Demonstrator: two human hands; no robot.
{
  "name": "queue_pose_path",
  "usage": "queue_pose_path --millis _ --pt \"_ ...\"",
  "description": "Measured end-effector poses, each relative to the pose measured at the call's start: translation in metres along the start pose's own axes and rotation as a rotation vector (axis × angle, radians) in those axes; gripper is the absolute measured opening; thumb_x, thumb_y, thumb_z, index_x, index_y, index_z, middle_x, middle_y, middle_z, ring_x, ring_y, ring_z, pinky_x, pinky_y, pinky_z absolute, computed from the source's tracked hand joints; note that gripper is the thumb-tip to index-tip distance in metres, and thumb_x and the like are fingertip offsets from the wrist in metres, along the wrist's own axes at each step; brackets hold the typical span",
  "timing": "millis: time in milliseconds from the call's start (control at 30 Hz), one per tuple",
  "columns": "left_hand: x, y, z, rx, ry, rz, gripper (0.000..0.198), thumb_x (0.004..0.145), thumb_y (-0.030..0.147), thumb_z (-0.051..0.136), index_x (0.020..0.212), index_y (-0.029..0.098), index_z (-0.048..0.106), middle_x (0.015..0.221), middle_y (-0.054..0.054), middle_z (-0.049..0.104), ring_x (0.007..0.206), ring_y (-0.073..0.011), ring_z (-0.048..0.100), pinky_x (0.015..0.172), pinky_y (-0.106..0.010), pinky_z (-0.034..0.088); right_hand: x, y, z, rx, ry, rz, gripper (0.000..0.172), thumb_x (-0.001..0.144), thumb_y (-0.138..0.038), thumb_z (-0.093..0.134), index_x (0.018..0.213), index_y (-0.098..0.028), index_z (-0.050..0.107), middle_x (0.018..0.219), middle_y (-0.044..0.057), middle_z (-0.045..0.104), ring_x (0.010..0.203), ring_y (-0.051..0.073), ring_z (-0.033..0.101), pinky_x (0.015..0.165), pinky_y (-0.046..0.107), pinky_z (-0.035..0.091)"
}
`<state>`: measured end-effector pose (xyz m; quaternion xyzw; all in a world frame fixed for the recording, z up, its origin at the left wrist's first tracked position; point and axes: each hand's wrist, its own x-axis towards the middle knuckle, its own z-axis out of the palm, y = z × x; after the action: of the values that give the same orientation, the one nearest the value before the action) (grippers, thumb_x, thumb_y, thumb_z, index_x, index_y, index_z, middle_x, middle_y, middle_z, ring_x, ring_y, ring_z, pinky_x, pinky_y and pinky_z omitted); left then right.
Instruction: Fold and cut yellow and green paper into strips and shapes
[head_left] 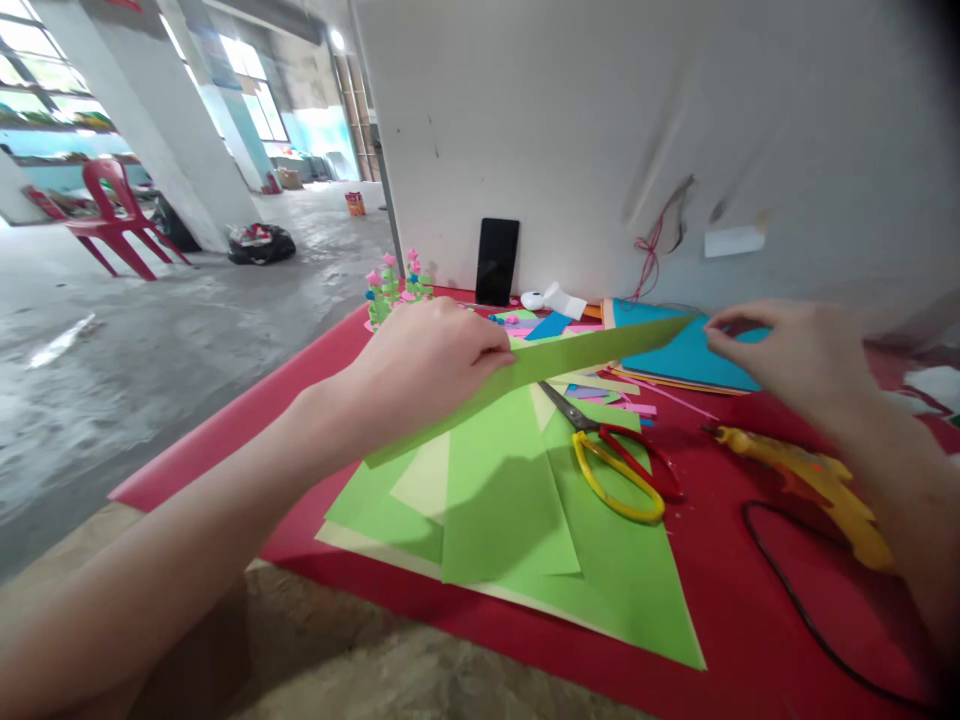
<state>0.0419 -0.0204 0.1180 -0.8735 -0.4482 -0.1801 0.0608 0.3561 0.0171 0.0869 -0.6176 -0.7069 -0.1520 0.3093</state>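
Observation:
My left hand (427,350) is closed on a long green paper strip (592,350), which stretches rightward above the table. At the strip's far end is my right hand (787,350), thumb and forefinger bent together in a pinch. A small gap seems to separate those fingertips from the strip, and anything between them is too small to make out. Below lie overlapping green paper sheets (502,510) with paler pieces among them. Scissors (619,480) with one yellow and one red handle rest on the sheets, blades partly under the strip.
A yellow glue gun (810,480) with a black cord lies at right on the red table covering (720,600). Blue sheets (675,355) and paper scraps (607,392) sit behind. A phone (497,262) leans on the white board; small paper flowers (390,285) stand at back left.

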Motion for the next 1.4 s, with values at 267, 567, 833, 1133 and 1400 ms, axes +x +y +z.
queue_pose_path --millis 267,567,833,1133,1400 --pt "-0.002 0.013 0.009 0.081 -0.075 0.092 0.028 0.082 0.025 0.041 0.078 0.023 0.069 0.065 0.0 0.067 0.056 -0.0132 0.056 0.05 -0.023 0.032 -0.023 -0.071 -0.028 0.139 0.084 -0.142 0.015 0.083 -0.033 0.045 0.092 -0.031 0.057 0.09 -0.001 0.063 0.087 0.021 0.059 0.08 0.035 0.046" --pt "-0.01 0.033 0.011 0.071 -0.07 0.21 0.029 0.082 0.025 0.042 0.063 0.018 0.063 0.053 0.0 0.06 0.047 -0.0113 0.05 0.043 -0.024 0.023 -0.055 -0.124 -0.02 0.406 -0.17 -0.366 0.007 0.075 -0.017 0.055 0.076 -0.02 0.061 0.079 0.0 0.067 0.075 0.015 0.061 0.067 0.026 0.045" --pt "-0.01 0.036 0.011 0.06 -0.074 0.21 0.028 0.082 0.024 0.043 0.062 0.018 0.062 0.052 0.0 0.059 0.044 -0.0105 0.048 0.041 -0.024 0.021 -0.058 -0.128 -0.021 0.436 -0.174 -0.265 0.01 0.071 -0.014 0.055 0.071 -0.021 0.062 0.075 0.0 0.067 0.068 0.016 0.061 0.063 0.027 0.046" --pt "-0.005 0.02 0.011 0.088 -0.003 0.146 0.03 0.085 0.028 0.04 0.079 0.019 0.067 0.061 -0.002 0.065 0.055 -0.0129 0.056 0.049 -0.023 0.033 -0.029 -0.087 -0.012 0.227 -0.072 -0.121 0.006 0.068 -0.02 0.058 0.065 -0.021 0.062 0.069 0.001 0.068 0.066 0.02 0.062 0.061 0.031 0.046" --pt "-0.004 0.016 0.002 0.097 0.005 0.07 0.035 0.086 0.036 0.037 0.079 0.019 0.067 0.063 -0.002 0.065 0.061 -0.0137 0.058 0.055 -0.022 0.036 -0.007 -0.028 -0.002 0.019 -0.046 0.001 0.01 0.073 -0.026 0.051 0.066 -0.025 0.059 0.073 0.007 0.067 0.075 0.03 0.062 0.066 0.041 0.044"
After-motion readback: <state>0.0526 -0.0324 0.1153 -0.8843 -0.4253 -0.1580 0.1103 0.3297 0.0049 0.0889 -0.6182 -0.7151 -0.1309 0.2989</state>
